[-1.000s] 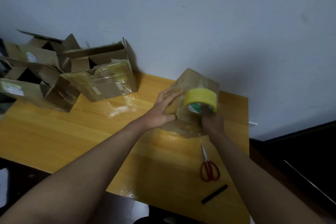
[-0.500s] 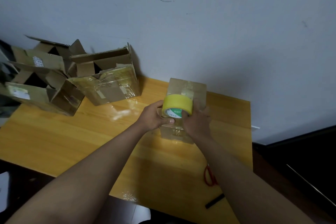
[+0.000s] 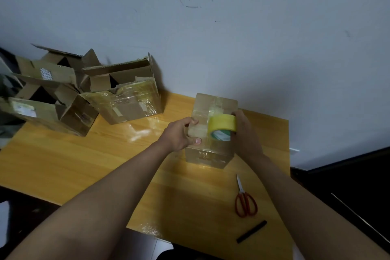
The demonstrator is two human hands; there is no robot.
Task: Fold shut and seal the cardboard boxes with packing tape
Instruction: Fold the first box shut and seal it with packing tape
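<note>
The wooden table (image 3: 63,164) bears cardboard boxes (image 3: 211,133), scissors (image 3: 244,202) and a black marker (image 3: 251,232).

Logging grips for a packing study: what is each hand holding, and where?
The right hand grips the yellow tape roll around its outer rim. The left hand grips the cardboard box at its near-left top edge.

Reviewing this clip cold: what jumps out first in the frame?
The yellow tape roll, held by the right hand against the closed cardboard box near the table's far right. The left hand steadies that box; red scissors lie nearer, open boxes far left.
</note>
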